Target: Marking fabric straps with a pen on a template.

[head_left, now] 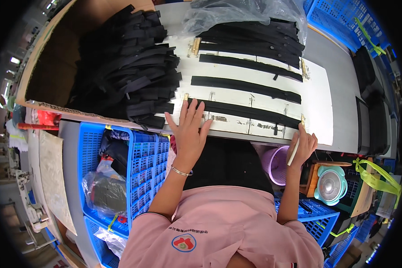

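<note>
On a white marked board, the nearest black zipper lies stretched left to right, a small pull hanging below its right part. My left hand rests flat with fingers apart at that zipper's left end. At its right end is my right hand, fingers closed around a thin white pen-like stick; a fingertip reaches the zipper's end. Beyond it lie a second zipper and a third zipper, roughly parallel. Farther back, several more form an overlapping row.
A cardboard box at the left holds a large heap of black zippers. Clear plastic covers the far edge. Blue baskets stand below left and far right. A purple bin sits under the table edge.
</note>
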Demonstrator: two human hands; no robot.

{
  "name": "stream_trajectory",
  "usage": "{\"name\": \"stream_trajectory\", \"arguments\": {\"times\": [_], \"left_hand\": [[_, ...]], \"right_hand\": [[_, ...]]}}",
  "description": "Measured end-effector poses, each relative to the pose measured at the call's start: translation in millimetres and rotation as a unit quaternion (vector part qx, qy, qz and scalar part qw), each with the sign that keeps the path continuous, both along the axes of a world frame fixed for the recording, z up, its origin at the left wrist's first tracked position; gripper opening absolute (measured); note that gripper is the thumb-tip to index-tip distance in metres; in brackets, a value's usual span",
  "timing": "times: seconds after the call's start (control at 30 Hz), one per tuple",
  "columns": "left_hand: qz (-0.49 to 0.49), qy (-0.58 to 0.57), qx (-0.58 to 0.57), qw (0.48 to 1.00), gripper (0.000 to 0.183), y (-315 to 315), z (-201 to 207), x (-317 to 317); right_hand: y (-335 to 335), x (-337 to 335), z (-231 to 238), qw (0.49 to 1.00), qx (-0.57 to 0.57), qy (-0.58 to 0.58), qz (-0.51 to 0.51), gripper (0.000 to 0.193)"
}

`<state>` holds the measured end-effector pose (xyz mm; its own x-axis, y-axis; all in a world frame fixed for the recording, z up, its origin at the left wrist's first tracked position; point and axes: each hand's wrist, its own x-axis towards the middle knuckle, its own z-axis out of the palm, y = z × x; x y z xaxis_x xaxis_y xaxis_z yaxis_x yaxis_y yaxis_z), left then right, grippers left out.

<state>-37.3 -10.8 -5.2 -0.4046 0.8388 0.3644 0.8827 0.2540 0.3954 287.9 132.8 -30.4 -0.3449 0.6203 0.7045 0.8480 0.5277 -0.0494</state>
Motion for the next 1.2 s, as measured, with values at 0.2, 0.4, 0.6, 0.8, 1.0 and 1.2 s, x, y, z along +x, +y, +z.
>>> {"name": "stream_trajectory", "arguments": {"times": [0.2, 0.4, 0.6, 0.8, 1.0, 1.2], "left_hand": [[-0.015, -0.009, -0.023, 1.0, 0.059, -5, -3, -3], [-0.015, -0.008, -0.03, 0.999, 0.061, -7, -2, -4], [-0.01, -0.026, -0.031, 0.999, 0.061, -5, -2, -2], [0.002, -0.045, -0.009, 0.999, 0.058, -6, -4, -2], [0.003, -0.04, 0.007, 0.999, 0.057, -6, -7, -2], [0.003, -0.038, 0.009, 0.999, 0.058, -5, -7, -1]], "right_hand": [[-4, -22, 27, 0.996, -0.073, 0.003, -0.05, 0.024], [-27, -123, 74, 0.85, -0.362, 0.366, 0.109, 0.024], [-19, -204, 70, 0.741, -0.515, 0.35, 0.253, 0.022], [-15, -226, 45, 0.75, -0.515, 0.327, 0.256, 0.019], [-16, -226, 44, 0.764, -0.499, 0.302, 0.276, 0.019], [-16, -226, 41, 0.781, -0.469, 0.289, 0.294, 0.018]]}}
